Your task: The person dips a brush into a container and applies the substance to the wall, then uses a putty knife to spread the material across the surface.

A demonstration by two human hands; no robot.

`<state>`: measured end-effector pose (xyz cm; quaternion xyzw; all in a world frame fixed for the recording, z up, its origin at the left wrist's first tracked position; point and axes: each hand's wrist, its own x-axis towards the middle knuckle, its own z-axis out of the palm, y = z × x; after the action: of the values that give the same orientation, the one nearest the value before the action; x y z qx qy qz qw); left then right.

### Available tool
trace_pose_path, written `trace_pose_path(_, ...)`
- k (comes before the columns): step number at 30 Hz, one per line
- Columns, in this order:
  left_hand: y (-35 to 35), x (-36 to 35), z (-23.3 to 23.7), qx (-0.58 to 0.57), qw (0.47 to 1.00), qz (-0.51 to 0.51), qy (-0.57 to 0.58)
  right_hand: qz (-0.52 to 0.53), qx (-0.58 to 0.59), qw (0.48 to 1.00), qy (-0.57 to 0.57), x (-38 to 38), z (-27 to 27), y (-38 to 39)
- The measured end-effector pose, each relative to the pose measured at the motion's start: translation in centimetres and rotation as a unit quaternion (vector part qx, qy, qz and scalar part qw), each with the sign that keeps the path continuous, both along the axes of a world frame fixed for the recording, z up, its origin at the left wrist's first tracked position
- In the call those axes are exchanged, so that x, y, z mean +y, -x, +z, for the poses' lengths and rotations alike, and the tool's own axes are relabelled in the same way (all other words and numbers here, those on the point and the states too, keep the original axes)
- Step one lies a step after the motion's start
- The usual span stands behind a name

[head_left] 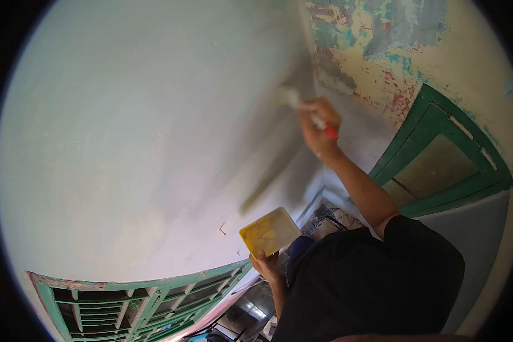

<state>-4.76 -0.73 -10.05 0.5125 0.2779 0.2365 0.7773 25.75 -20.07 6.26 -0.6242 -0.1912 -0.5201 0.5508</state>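
Observation:
My right hand (320, 126) is raised near the wall corner, its fingers closed around a paintbrush with a red-ended handle (331, 131). The brush's pale bristles (288, 97) are at the pale wall (125, 131); blur hides whether they touch it. Lower down, my left hand (266, 265) grips the edge of a rectangular plastic tub (285, 228). Yellow paint (261, 235) coats one side of the tub's inside. The thumb shows at the rim, while the other fingers are mostly hidden beneath.
A nail (222, 229) sticks out of the wall left of the tub. Green-framed barred windows (154, 305) run along the lower left. On the right, a green wooden frame (406, 137) is set in a wall with peeling paint (376, 51). Cluttered items lie on the floor below.

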Motion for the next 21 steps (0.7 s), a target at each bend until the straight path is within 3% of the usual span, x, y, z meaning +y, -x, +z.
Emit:
trace_pose_path(1, 0.3, 0.0, 0.0, 0.002, 1.000, 0.009, -0.001, -0.002, -0.004, 1.000, -0.001, -0.3, 0.6, -0.8)
trace_pose_path(3, 0.5, -0.1, 0.0, 0.001, 1.000, 0.008, -0.001, -0.138, -0.003, 0.986, -0.092, -0.9, 1.5, -1.5)
trace_pose_path(5, 0.4, -0.3, 0.0, 0.021, 1.000, 0.008, -0.007, -0.084, -0.024, 0.996, -0.028, 2.1, 2.3, -0.3)
trace_pose_path(7, 0.0, -0.2, -0.5, 0.023, 1.000, 0.005, -0.002, -0.020, -0.042, 0.993, 0.108, 6.8, 0.8, 3.4)
trace_pose_path(8, -0.1, -0.3, -0.6, 0.024, 1.000, 0.007, 0.007, 0.078, -0.118, 0.989, 0.053, 9.7, -0.3, 5.2)
trace_pose_path(9, -0.6, -0.6, -0.4, 0.025, 1.000, 0.005, 0.007, 0.088, -0.112, 0.986, 0.084, 11.8, -0.4, 8.2)
trace_pose_path(10, -1.2, -0.9, 0.0, 0.015, 1.000, -0.008, 0.003, 0.164, -0.078, 0.972, 0.148, 13.3, -0.8, 11.5)
trace_pose_path(11, -1.4, -1.1, 0.2, 0.005, 1.000, -0.021, -0.002, 0.312, -0.048, 0.937, 0.147, 15.2, -2.0, 13.9)
trace_pose_path(13, -1.5, -0.1, -2.2, -0.011, 0.999, -0.051, 0.002, 0.428, -0.132, 0.874, 0.191, 15.9, -1.4, 15.6)
trace_pose_path(15, -1.9, 0.0, -2.6, -0.033, 0.996, -0.081, 0.005, 0.447, -0.118, 0.870, 0.168, 15.2, -1.3, 14.8)
trace_pose_path(17, -2.6, -1.5, 0.5, -0.026, 0.999, -0.032, -0.001, 0.407, -0.089, 0.905, 0.093, 12.4, -1.4, 9.4)
trace_pose_path(18, -2.4, -1.3, 0.4, -0.031, 0.999, -0.030, -0.001, 0.248, -0.077, 0.951, 0.169, 9.3, -0.8, 6.2)
trace_pose_path(19, -1.9, -0.9, 0.1, -0.027, 0.999, -0.019, 0.002, 0.304, -0.016, 0.952, 0.033, 6.6, 1.1, 3.6)
trace_pose_path(21, -1.3, -0.5, -0.3, -0.031, 0.999, -0.008, 0.009, 0.168, -0.006, 0.985, 0.036, 0.7, 2.8, -0.2)
